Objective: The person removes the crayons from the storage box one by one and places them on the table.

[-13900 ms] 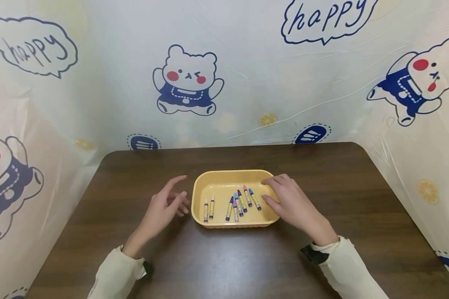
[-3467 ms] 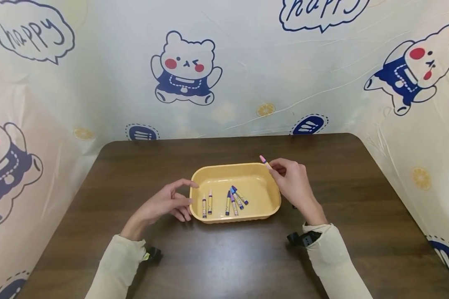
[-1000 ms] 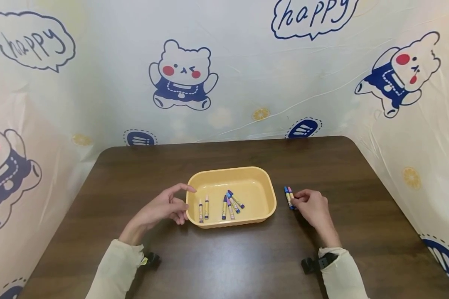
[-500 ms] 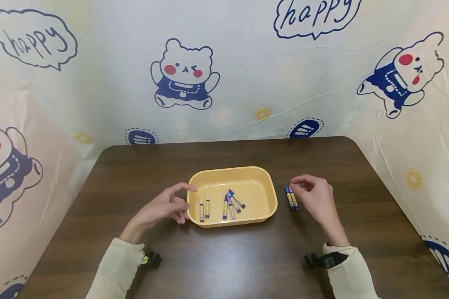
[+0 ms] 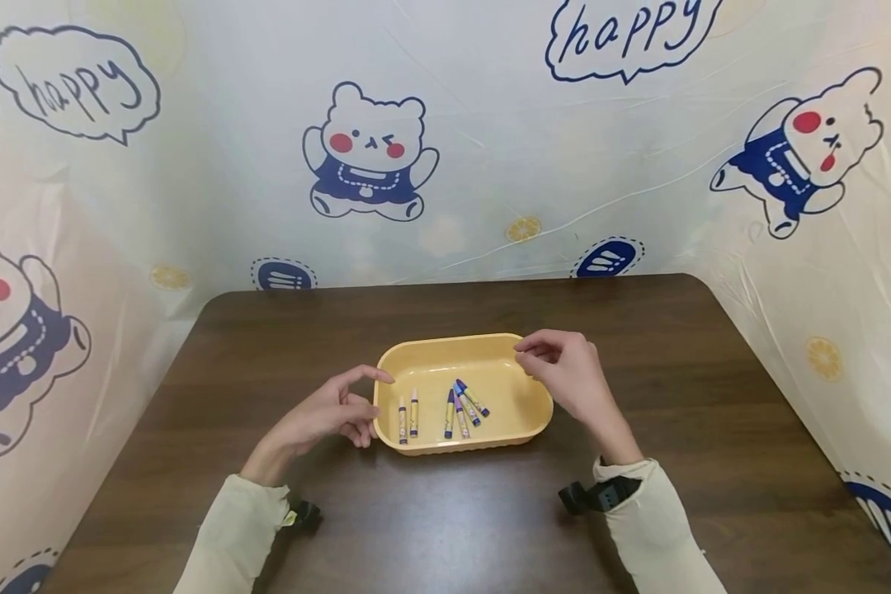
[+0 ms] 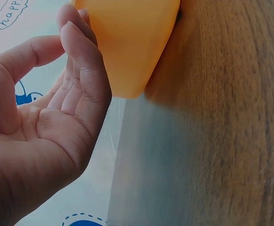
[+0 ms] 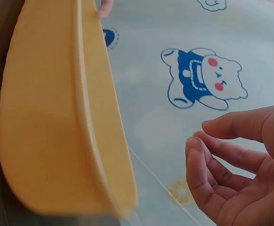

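Observation:
A yellow plastic tray (image 5: pixel 512 396) stands on the table. Two pale-tipped crayons (image 5: pixel 408 414) lie at its left end; several blue- and purple-tipped crayons (image 5: pixel 464 409) cluster near the middle. My left hand (image 5: pixel 330 412) holds the tray's left rim, its index finger reaching over the edge. In the left wrist view, its bent fingers (image 6: pixel 87 66) are against the tray's end. My right hand (image 5: pixel 564 367) hovers over the tray's right end, fingers loosely bent, nothing between thumb and fingertips in the right wrist view. The crayons set down to the right are hidden behind this hand.
The dark wooden table (image 5: pixel 445 520) extends around the tray. A patterned curtain (image 5: pixel 483 165) with bears and lettering rises behind and on both sides. Each wrist wears a small black camera (image 5: pixel 601 495).
Since the older frames, a blue and a pink crayon went from the tray to the table on its right. My right hand let go of the pink crayon and moved left over the tray.

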`<act>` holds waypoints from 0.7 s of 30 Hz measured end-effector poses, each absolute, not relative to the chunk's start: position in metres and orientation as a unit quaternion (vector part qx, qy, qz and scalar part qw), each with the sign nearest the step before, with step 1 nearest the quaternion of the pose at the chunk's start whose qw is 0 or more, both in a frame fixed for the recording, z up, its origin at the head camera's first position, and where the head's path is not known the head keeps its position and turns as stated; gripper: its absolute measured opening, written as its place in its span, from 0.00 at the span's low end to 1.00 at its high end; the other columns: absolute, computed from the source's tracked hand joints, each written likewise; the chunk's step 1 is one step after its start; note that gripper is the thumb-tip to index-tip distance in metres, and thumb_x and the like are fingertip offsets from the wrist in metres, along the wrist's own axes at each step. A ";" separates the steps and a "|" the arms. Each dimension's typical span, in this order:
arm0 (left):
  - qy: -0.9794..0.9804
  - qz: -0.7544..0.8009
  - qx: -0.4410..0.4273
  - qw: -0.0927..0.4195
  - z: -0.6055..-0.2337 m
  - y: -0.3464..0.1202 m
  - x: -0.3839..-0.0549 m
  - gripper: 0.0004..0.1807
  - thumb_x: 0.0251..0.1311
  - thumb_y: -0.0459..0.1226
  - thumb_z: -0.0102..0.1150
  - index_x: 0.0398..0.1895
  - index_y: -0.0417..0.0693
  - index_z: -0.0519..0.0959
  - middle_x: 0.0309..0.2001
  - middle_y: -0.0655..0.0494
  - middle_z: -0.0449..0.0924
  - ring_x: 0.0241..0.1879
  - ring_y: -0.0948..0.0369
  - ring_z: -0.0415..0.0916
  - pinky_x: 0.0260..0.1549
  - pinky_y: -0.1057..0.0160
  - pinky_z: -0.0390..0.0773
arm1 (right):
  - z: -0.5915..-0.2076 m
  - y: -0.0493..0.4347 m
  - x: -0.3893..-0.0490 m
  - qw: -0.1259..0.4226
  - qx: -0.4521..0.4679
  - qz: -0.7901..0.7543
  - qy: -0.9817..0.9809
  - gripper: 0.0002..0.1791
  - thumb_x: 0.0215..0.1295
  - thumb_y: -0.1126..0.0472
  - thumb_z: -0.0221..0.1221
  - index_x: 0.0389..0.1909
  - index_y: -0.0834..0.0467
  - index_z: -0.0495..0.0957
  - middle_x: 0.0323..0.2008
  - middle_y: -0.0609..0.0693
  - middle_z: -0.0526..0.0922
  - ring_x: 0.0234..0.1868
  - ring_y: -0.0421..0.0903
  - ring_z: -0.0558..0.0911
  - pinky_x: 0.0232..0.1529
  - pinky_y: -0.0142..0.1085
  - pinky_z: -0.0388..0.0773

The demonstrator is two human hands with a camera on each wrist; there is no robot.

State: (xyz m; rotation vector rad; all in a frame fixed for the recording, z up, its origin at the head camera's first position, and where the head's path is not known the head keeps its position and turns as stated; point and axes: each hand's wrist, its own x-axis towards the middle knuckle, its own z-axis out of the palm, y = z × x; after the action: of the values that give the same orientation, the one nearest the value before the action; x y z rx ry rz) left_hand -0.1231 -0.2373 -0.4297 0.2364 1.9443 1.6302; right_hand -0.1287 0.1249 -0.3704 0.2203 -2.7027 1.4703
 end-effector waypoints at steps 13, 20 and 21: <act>0.728 0.615 0.082 0.293 -0.431 -0.238 -0.120 0.29 0.67 0.30 0.57 0.70 0.44 0.61 0.30 0.37 0.84 0.23 0.50 0.81 0.28 0.55 0.85 | -0.400 0.084 -0.149 -0.021 0.081 0.464 -0.882 0.07 0.61 0.65 0.67 0.39 0.62 0.85 0.30 0.51 0.84 0.28 0.44 0.80 0.32 0.35 0.80; 0.723 0.621 0.084 0.292 -0.431 -0.237 -0.122 0.29 0.67 0.30 0.57 0.69 0.44 0.61 0.29 0.38 0.84 0.22 0.53 0.81 0.26 0.57 0.84 | -0.421 0.068 -0.153 -0.036 0.097 0.407 -0.908 0.06 0.59 0.68 0.67 0.37 0.63 0.84 0.28 0.50 0.81 0.30 0.44 0.76 0.33 0.35 0.75; 0.722 0.622 0.084 0.292 -0.431 -0.238 -0.122 0.29 0.67 0.29 0.57 0.69 0.44 0.61 0.28 0.38 0.84 0.21 0.53 0.81 0.26 0.57 0.84 | -0.423 0.065 -0.153 -0.039 0.096 0.397 -0.912 0.05 0.59 0.68 0.66 0.37 0.62 0.84 0.28 0.49 0.80 0.29 0.44 0.76 0.32 0.34 0.74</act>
State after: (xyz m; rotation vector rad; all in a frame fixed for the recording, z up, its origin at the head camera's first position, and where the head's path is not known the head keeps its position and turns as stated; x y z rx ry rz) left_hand -0.1223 -0.2377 -0.4311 0.2238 1.9235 1.6580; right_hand -0.1533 0.0654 -0.4234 0.3099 -2.9372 1.2795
